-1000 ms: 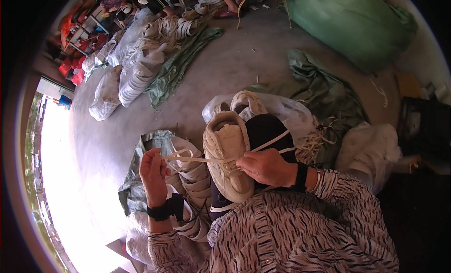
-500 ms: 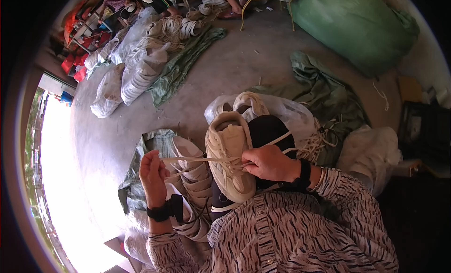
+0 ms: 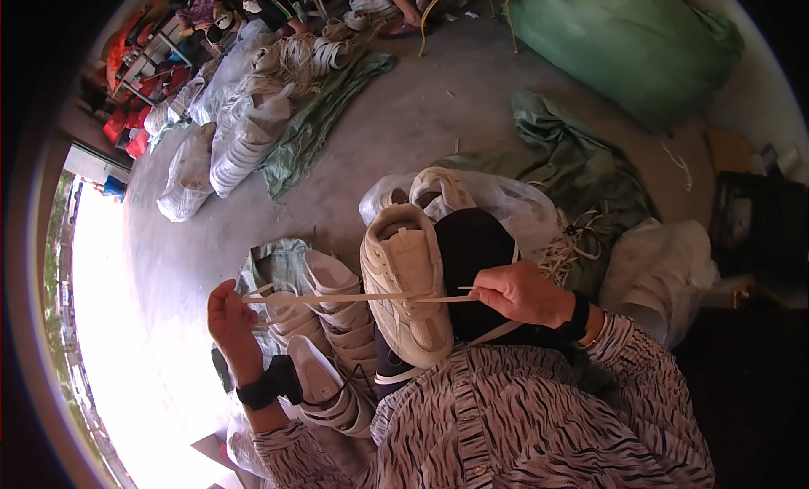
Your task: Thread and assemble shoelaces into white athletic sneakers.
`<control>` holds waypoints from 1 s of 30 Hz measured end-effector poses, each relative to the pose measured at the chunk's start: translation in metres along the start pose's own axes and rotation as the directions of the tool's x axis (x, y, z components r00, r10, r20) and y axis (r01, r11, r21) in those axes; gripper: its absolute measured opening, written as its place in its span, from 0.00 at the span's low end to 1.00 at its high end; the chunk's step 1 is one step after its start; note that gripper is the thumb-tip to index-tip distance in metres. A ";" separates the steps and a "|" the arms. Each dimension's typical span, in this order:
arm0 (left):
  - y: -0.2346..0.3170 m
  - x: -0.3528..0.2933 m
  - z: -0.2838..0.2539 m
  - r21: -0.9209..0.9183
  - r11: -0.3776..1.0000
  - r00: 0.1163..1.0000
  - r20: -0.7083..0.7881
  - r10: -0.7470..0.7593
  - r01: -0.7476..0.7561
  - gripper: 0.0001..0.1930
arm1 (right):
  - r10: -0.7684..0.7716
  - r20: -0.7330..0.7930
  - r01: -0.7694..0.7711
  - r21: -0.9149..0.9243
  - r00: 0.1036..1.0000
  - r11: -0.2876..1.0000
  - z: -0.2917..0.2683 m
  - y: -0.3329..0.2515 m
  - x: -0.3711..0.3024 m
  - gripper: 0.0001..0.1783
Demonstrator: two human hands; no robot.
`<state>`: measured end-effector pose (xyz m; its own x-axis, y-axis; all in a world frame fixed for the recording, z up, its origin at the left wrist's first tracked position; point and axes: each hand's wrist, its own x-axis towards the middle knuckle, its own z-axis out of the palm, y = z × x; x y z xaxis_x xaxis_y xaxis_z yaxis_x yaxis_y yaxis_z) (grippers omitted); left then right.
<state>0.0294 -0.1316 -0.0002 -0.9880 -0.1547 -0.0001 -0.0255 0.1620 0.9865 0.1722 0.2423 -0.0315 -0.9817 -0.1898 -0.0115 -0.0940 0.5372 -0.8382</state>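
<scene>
A cream sneaker (image 3: 406, 261) rests on my dark-clad lap, its toe toward me. Pale flat shoelace (image 3: 354, 298) runs from its eyelets, drawn tight across the shoe to both sides. My left hand (image 3: 233, 322), out to the left, is closed on one end, with loose lace trailing by the fingers. Just right of the shoe, my right hand (image 3: 524, 293) pinches the other end, and a short tip pokes out past the fingers. Black bands circle both wrists.
Stacked pale shoe uppers (image 3: 341, 320) stand left of my lap. Beyond my knees lie another shoe (image 3: 442, 192) in clear plastic, a bundle of laces (image 3: 575, 251) and green sheeting (image 3: 581, 160). Bagged shoe stacks (image 3: 244, 144) and a big green sack (image 3: 624, 51) lie farther off; people sit beyond.
My hands have moved apart, the left outward to the left and the right to the right. The lace between them is now stretched longer across the shoe.
</scene>
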 end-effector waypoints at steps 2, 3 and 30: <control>-0.030 -0.001 -0.005 0.176 0.981 0.997 -0.025 -0.074 0.078 0.07 | 0.165 0.047 -0.172 0.214 0.985 0.962 -0.006 0.011 -0.014 0.06; -0.051 -0.004 -0.005 0.340 0.937 0.996 0.014 -0.088 0.078 0.07 | 0.166 0.040 -0.170 0.217 0.985 0.961 -0.008 0.024 -0.018 0.06; 0.000 -0.106 0.111 0.274 0.927 0.890 0.442 0.114 -0.254 0.14 | -0.047 -0.256 0.019 -0.111 0.966 0.994 0.033 0.010 0.021 0.05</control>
<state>0.1171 -0.0073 -0.0185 -0.9495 0.3113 0.0395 0.1859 0.4569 0.8699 0.1558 0.2162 -0.0579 -0.9859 0.0018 0.1673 -0.1300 0.6212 -0.7728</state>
